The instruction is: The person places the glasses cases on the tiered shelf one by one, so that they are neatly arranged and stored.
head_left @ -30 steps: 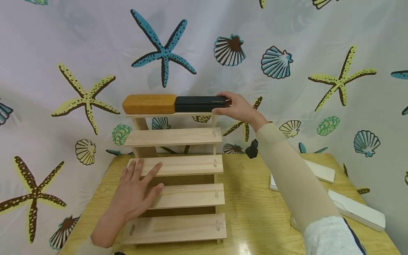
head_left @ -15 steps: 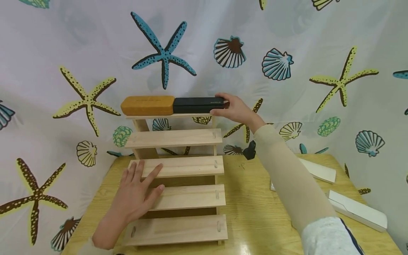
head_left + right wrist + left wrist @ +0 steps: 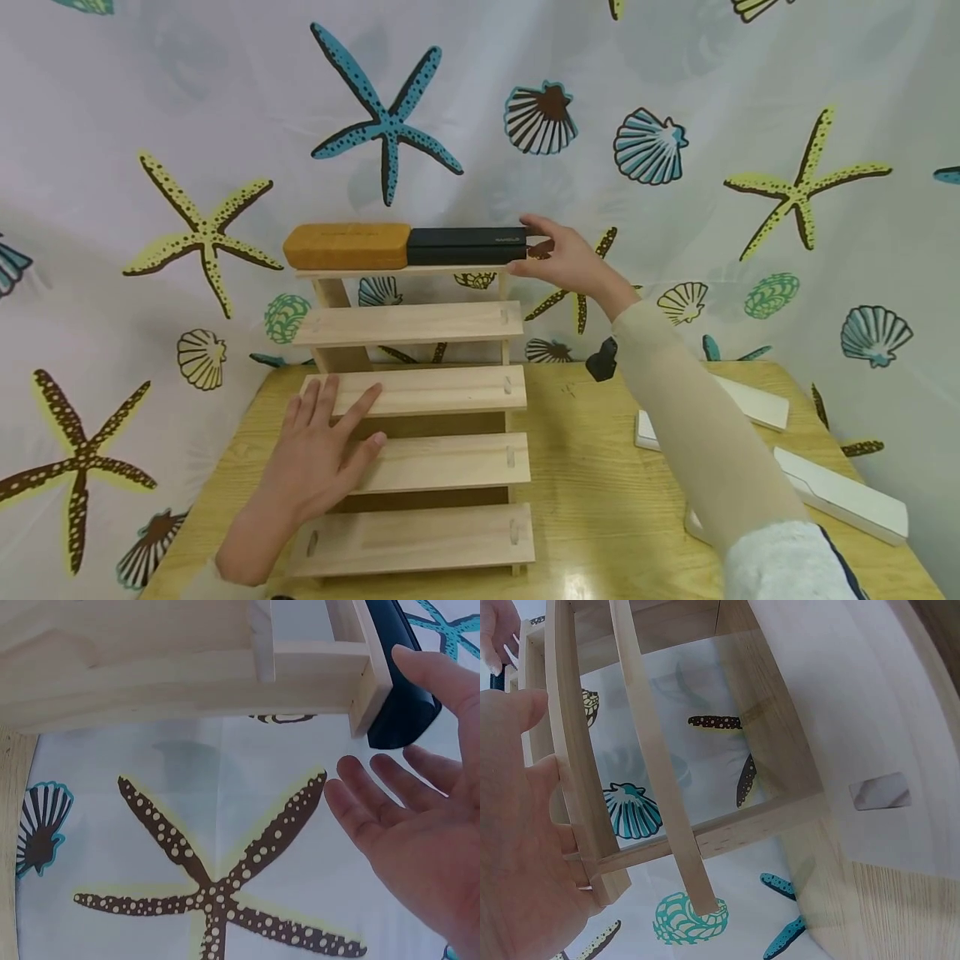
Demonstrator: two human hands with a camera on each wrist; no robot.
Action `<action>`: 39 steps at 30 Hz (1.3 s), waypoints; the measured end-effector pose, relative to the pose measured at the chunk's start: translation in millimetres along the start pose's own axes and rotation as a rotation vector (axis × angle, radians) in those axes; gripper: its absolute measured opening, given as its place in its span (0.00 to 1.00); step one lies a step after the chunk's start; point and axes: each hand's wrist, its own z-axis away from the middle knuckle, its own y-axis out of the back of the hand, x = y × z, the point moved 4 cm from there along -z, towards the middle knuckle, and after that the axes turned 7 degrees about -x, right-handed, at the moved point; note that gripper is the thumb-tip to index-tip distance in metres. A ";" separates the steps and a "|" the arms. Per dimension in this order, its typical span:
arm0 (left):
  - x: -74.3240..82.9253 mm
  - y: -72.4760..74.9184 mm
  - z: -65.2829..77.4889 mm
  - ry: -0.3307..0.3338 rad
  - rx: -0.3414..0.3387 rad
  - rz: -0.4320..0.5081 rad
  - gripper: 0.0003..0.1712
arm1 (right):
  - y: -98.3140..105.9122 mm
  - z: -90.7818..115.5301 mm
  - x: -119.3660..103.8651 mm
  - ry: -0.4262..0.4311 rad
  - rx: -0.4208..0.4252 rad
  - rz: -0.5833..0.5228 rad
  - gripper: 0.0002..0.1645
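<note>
On the top board of a stepped wooden rack (image 3: pixel 412 322) lie two long cases, end to end. The left one is a mustard-orange glasses case (image 3: pixel 347 247); the right one is a black glasses case (image 3: pixel 461 247) with small lettering near its right end. My right hand (image 3: pixel 570 260) is at the black case's right end, fingers loosely spread, the thumb tip close to its edge in the right wrist view. My left hand (image 3: pixel 315 454) lies flat with fingers spread, fingertips on the rack's middle board. Seen from the left wrist, the rack's frame stands beside that hand.
White oblong cases (image 3: pixel 840 493) lie on the wooden table (image 3: pixel 600 500) to the right, partly behind my right forearm. A cloth (image 3: pixel 480 75) printed with starfish and shells hangs behind the rack and down both sides.
My right hand has drawn slightly to the right, its fingers coming off the black glasses case's end. Both cases stay on the top board, and my left hand keeps its place.
</note>
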 end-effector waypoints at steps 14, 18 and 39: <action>-0.6 -1.6 -1.3 -0.005 -0.006 0.008 0.37 | 19.9 75.1 41.8 0.000 0.097 -0.064 0.37; -1.7 -3.0 -2.4 -0.011 -0.011 0.011 0.37 | 23.5 104.2 60.2 -0.025 0.114 -0.054 0.35; -0.3 -2.3 -4.1 -0.002 -0.024 0.012 0.38 | 1.3 247.1 160.9 -0.214 0.133 0.059 0.37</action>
